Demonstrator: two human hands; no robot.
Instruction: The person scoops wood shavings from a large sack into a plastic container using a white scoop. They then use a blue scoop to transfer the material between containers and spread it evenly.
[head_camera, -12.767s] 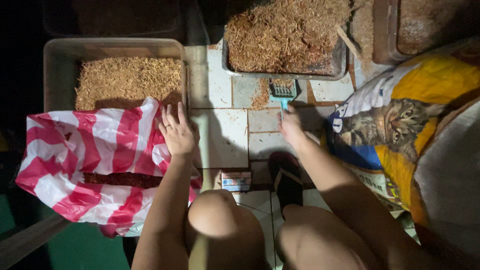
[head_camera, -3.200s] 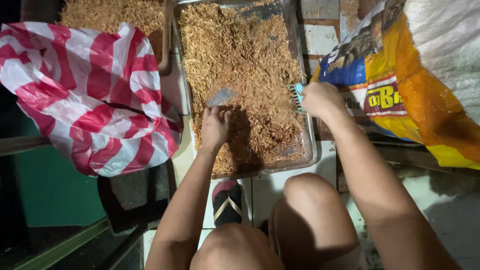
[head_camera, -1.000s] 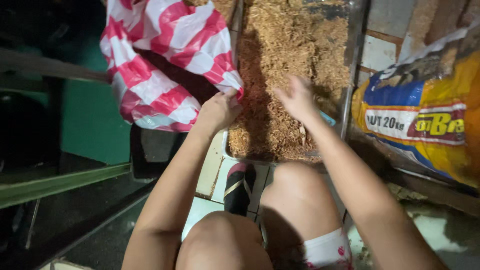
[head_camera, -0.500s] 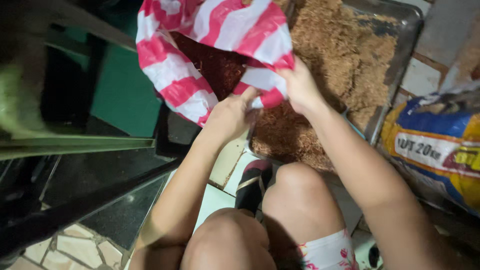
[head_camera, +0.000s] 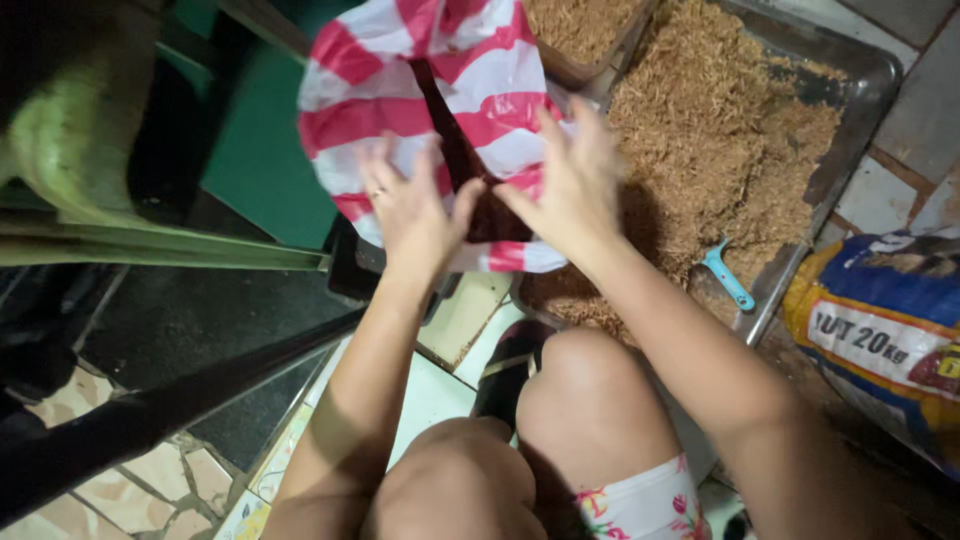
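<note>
Here the left hand (head_camera: 415, 215) and the right hand (head_camera: 570, 190) are close together, both with fingers spread on the mouth of a red-and-white striped plastic bag (head_camera: 440, 110). They seem to be pulling its opening apart rather than clamping it; whether the fingers pinch the plastic I cannot tell. The bag sits just beside the near left corner of a metal tray (head_camera: 850, 130) heaped with brown shredded material (head_camera: 720, 150), and dark contents show through the bag's gap. A small blue scoop (head_camera: 727, 275) lies on the shreds near the tray's right rim. A second tray (head_camera: 575, 30) of the same stuff is behind the bag. A printed feed sack (head_camera: 880, 330) rests at the right, and the person's knees (head_camera: 500, 440) are below.

The bag is thin and slack, so I judge that its mouth could fold shut or slip from the fingers, and its contents could spill onto the tiled floor (head_camera: 450, 330) between tray and knees. A hard tug might also tear it.

Compared with half a second ago, the hands have shifted from the bag's lower edge to its middle, and the opening is wider. The blue scoop, then unseen, now shows on the shreds.
</note>
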